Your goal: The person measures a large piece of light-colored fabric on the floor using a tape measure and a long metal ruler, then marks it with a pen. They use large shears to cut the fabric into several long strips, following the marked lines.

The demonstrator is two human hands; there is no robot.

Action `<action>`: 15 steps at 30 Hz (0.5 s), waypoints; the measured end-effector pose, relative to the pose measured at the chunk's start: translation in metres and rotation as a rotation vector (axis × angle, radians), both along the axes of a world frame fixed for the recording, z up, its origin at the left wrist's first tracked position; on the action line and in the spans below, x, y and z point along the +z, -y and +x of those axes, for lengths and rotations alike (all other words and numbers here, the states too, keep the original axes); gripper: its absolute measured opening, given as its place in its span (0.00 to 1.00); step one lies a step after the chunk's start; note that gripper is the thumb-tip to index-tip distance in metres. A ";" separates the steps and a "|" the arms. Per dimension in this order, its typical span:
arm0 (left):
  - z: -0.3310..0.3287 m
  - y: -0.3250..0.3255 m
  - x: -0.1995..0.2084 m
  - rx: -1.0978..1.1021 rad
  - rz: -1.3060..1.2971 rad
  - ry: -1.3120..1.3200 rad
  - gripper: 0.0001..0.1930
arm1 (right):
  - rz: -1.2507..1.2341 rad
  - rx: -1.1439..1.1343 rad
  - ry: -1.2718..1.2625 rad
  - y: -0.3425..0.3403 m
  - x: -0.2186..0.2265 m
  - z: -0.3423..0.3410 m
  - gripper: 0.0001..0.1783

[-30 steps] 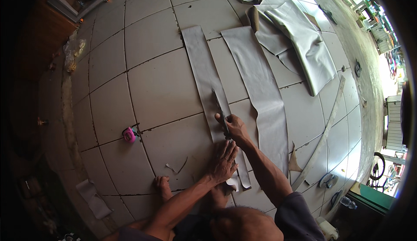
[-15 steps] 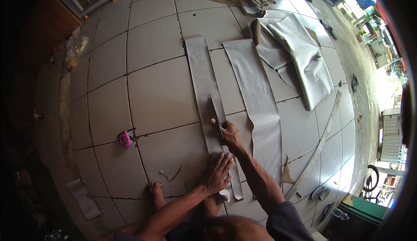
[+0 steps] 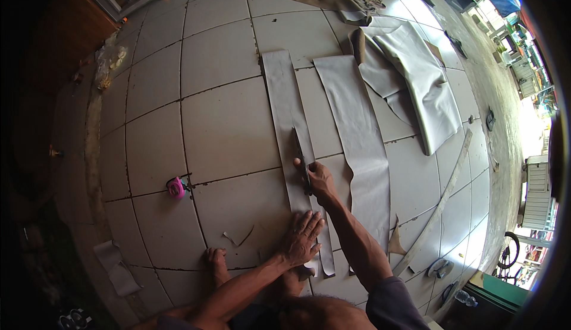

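Note:
A long grey strip of leather-like sheet (image 3: 281,86) lies on the tiled floor in front of me. My right hand (image 3: 321,182) grips dark scissors (image 3: 300,148), their blades pointing away from me along the strip. Behind the scissors, a slit splits the strip's near end into two narrow lengths. My left hand (image 3: 300,241) presses flat on that near part, fingers stretched and a little apart. To the right lies a second, wider grey strip (image 3: 357,122), with my right forearm over its near left side.
A crumpled grey sheet (image 3: 431,86) lies at the far right. A pink tape measure (image 3: 175,188) and thin offcuts (image 3: 239,236) lie to the left. A long pale straight strip (image 3: 443,202) slants across the right side. My bare foot (image 3: 217,260) rests near my left forearm.
The whole view has shifted slightly, so the floor things appear a little farther right. Both hands keep nearly the same places on the strip, and the scissors remain in my right hand.

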State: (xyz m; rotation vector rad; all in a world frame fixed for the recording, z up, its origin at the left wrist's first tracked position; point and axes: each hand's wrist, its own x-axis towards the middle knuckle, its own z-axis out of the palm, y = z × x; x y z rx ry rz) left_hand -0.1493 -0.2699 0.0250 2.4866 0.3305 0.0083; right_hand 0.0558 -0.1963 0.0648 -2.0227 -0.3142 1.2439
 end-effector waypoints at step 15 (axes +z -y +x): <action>-0.001 0.005 0.003 -0.016 0.032 -0.054 0.40 | 0.069 -0.040 0.005 -0.017 -0.010 0.014 0.48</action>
